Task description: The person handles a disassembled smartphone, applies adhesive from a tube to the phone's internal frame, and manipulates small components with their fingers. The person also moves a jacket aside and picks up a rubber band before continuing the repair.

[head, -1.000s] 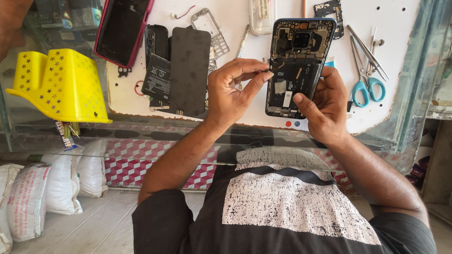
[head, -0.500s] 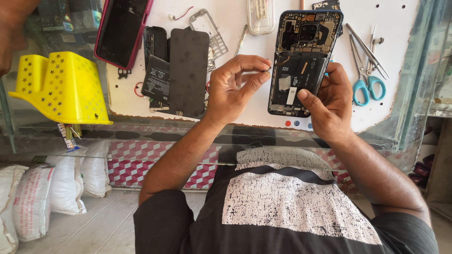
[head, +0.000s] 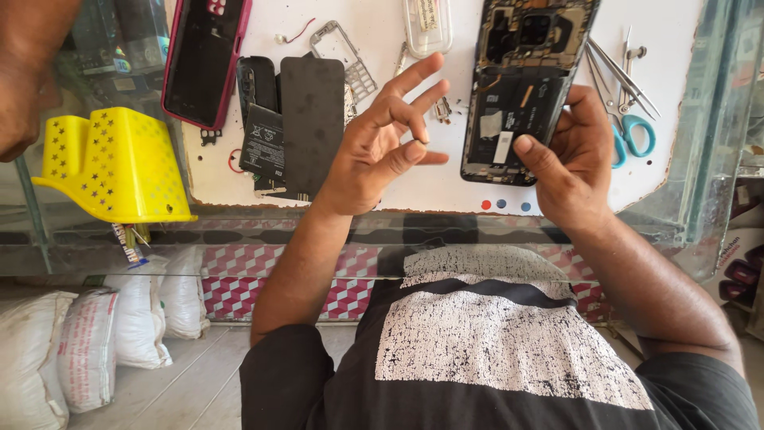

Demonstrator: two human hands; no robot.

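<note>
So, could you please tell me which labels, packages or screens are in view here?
Phone with dark screen: top left of the white mat, red-pink frame.
Battery label: black rectangle with white print, beside it.
Opened phone: right hand holds it; small white sticker inside.
Sacks: white, floor below left.

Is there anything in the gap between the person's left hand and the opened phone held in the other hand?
Nothing visible. The left hand hangs in the air beside the opened phone, which the right hand grips at its lower edge. Only bare white worktop shows in the gap. The black battery lies on the hand's far side.
</note>
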